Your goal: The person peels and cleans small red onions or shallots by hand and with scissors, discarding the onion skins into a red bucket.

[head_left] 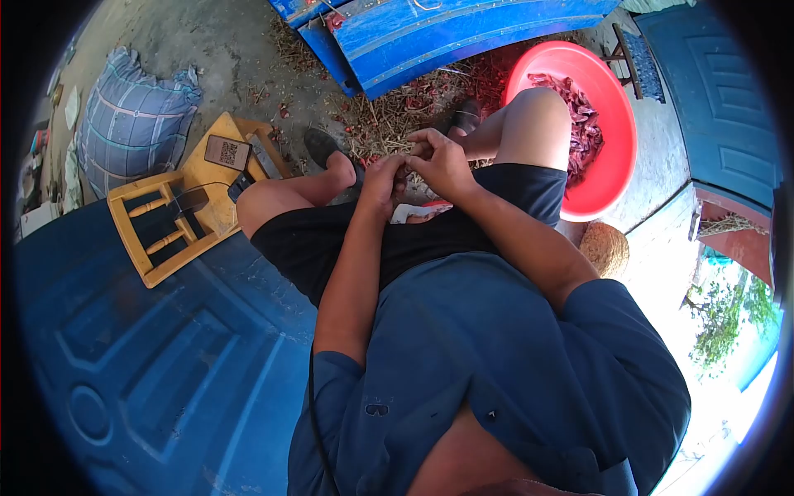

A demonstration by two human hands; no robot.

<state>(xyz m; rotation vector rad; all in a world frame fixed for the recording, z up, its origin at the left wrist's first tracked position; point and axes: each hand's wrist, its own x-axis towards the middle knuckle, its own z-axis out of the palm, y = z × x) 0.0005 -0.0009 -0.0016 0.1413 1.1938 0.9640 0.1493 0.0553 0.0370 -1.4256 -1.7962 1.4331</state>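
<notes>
While the left hand [382, 183] and right hand [444, 168] meet above the black shorts [310, 248], forearms angled inward and fingers curled close together, their overlap hides the fingertips, so whether they grip anything cannot be told. Farther right, dark red, wrinkled peppers [585, 132] lie heaped in a round red basin [624, 149], partly hidden behind the right knee [543, 116].

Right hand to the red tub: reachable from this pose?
Probably yes. The red tub stands just past the right knee, near side partly hidden by the leg. The right hand is close to the left hand and would likely need to go over or around that knee.
</notes>
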